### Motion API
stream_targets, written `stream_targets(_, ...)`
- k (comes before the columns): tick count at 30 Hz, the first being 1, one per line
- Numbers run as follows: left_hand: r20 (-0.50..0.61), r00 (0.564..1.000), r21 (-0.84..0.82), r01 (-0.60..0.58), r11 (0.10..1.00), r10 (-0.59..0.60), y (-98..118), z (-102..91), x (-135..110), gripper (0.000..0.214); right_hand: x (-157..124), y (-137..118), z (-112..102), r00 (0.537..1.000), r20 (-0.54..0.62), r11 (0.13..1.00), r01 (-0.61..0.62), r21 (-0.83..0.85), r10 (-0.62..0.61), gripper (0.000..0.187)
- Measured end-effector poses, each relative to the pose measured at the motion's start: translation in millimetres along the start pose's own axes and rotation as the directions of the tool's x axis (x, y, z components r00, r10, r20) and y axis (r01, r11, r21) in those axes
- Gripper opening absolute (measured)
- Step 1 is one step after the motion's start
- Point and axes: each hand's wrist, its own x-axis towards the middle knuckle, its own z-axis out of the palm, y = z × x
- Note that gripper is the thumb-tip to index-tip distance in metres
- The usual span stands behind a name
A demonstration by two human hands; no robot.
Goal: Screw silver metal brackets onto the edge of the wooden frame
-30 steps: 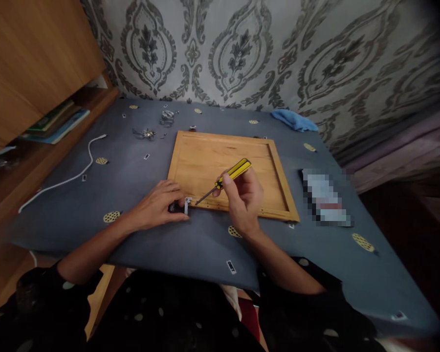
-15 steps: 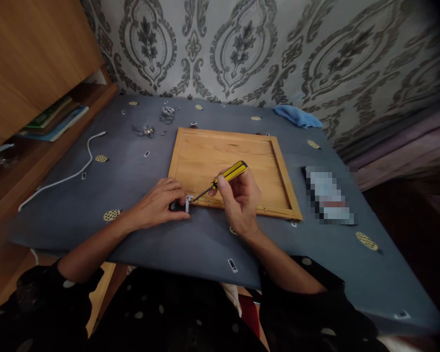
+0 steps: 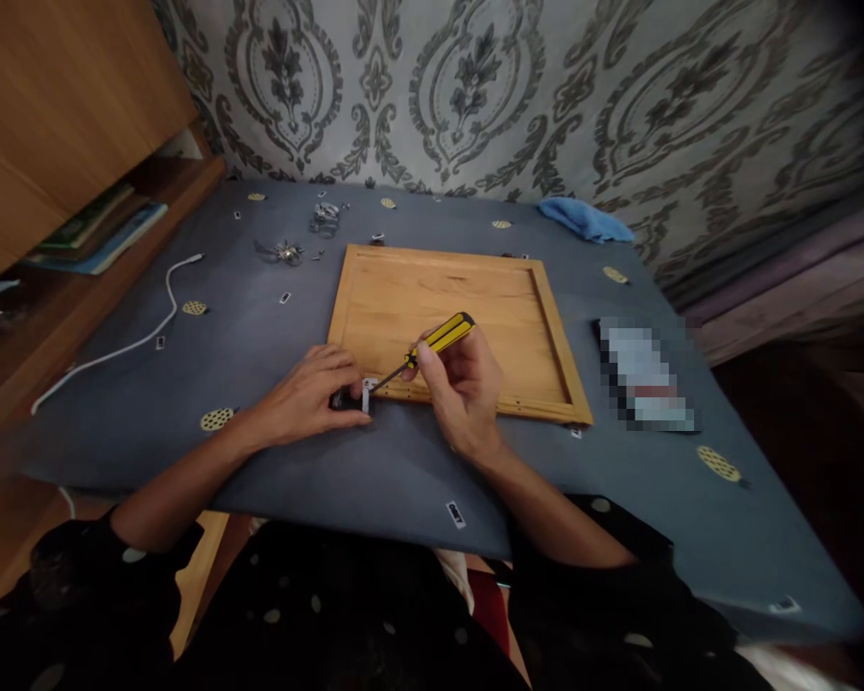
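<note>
A wooden framed panel point(image 3: 432, 288) lies flat on the cloth-covered table. At its near left corner, my left hand point(image 3: 311, 395) is closed around a small silver metal bracket point(image 3: 366, 393) with a dark part beside it; my fingers hide some of it. My right hand point(image 3: 468, 384), over the panel's near edge, grips a yellow and black screwdriver point(image 3: 443, 336) by its handle. The shaft slants down to the left, and its tip is at the bracket. Whether the tip sits in a screw is too small to tell.
Behind and left of the panel lie small clumps of metal hardware point(image 3: 286, 251). A white cable point(image 3: 165, 312) curves along the left. A blue cloth point(image 3: 586, 219) lies at the back right, and a blurred dark-edged object point(image 3: 646, 376) is right of the panel.
My right hand and the screwdriver have moved slightly left, bringing the tip closer against the bracket. My left hand keeps its hold. The whole view has shifted a little.
</note>
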Motion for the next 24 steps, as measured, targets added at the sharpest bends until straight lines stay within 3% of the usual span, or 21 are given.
stream_targets(13,-0.002,1.000,0.033,0.016,0.999,-0.016,-2.4,1.7,-1.2,0.038,4.7,-0.8,4.2,0.991,0.102,0.985,0.102,-0.140,-0.088,0.016)
stream_targets(20,-0.002,1.000,0.027,0.022,0.999,-0.022,-2.1,0.6,-1.9,0.037,12.5,-9.9,6.5,0.986,0.152,0.980,0.099,-0.175,-0.072,0.023)
stream_targets(24,0.002,1.000,0.028,0.016,0.999,-0.016,-1.8,-0.7,-1.5,0.037,19.9,-13.6,7.0,0.983,0.185,0.993,0.029,-0.117,-0.007,0.029)
